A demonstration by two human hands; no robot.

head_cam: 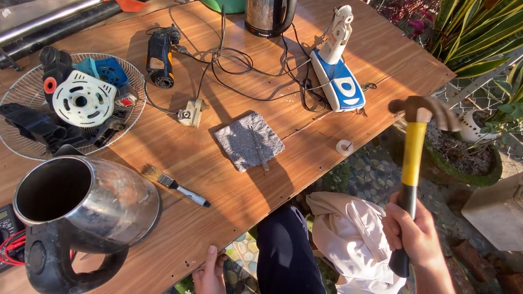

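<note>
On the table (229, 185), a cloth (248, 141) lies at centre with a small tool (260, 149) on it — paintbrush (174, 185) at 8 o'clock, kettle (81, 207) beyond it, fan grille (22, 141) holding parts at 10, iron (338, 81) at 2, hammer (411, 158) off the edge at 4.

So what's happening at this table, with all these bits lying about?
A person's right hand holds a claw hammer upright beyond the wooden table's edge. The left hand rests on the near edge. On the table lie an open metal kettle, a paintbrush, a grey cloth and a fan grille holding parts.
</note>
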